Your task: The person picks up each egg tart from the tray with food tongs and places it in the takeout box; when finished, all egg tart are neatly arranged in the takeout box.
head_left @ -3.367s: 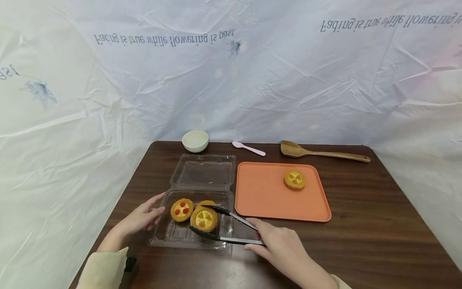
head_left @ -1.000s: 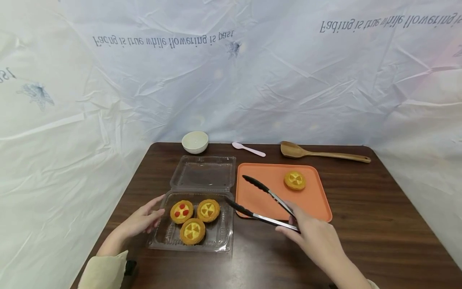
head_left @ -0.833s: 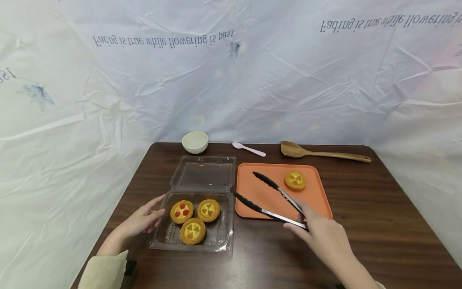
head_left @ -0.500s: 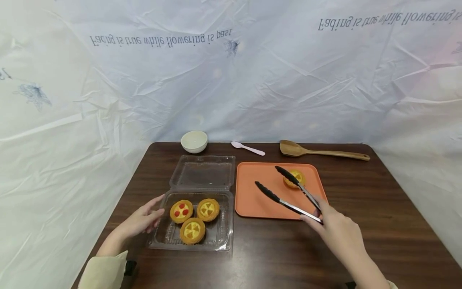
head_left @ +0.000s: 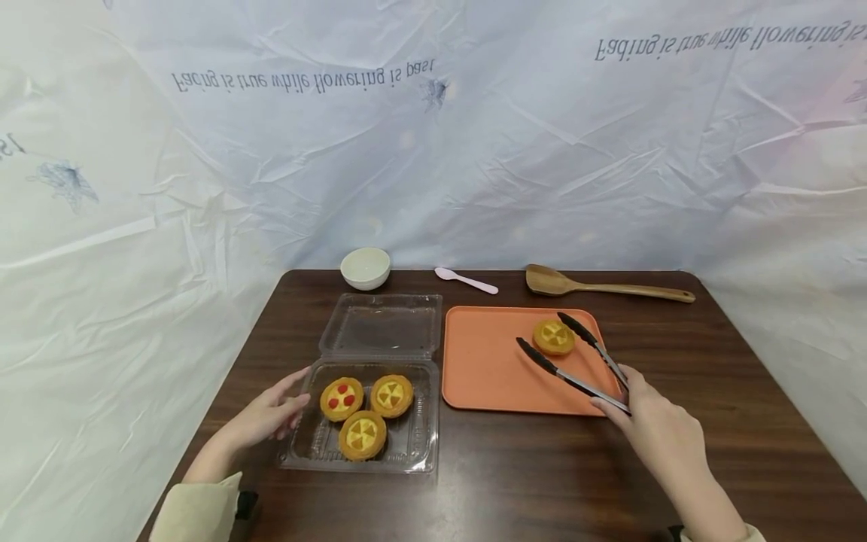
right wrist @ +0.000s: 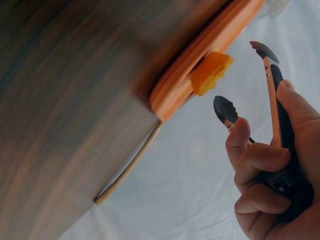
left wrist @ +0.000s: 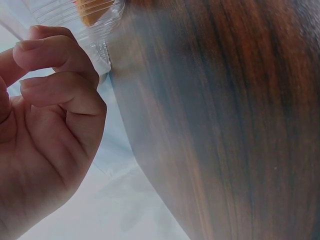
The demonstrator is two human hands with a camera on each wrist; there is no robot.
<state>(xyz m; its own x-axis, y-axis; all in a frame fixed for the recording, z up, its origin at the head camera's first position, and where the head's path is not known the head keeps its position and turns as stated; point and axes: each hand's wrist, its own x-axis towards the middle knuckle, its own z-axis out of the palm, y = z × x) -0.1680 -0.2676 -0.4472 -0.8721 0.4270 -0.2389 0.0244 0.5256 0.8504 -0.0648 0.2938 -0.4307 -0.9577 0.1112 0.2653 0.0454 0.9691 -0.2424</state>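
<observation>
Right hand [head_left: 667, 430]: remotely, I am seeing it grasping tongs [head_left: 588, 389], whose parted tips are hanging over an orange tray [head_left: 484, 365], near the tart [head_left: 550, 340] lying there. Left hand [head_left: 263, 414]: fingers are relaxing at the left edge of a clear container [head_left: 415, 429] holding three tarts [head_left: 362, 435]. Beyond, a bowl [head_left: 366, 269] is standing.

Pale sheeting [head_left: 474, 173] behind dark table [head_left: 515, 474]

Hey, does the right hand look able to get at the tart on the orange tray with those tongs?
Probably yes: the right hand holds the tongs spread apart above the orange tray, close to the tart, and nothing else on the tray seems to block them.
</observation>
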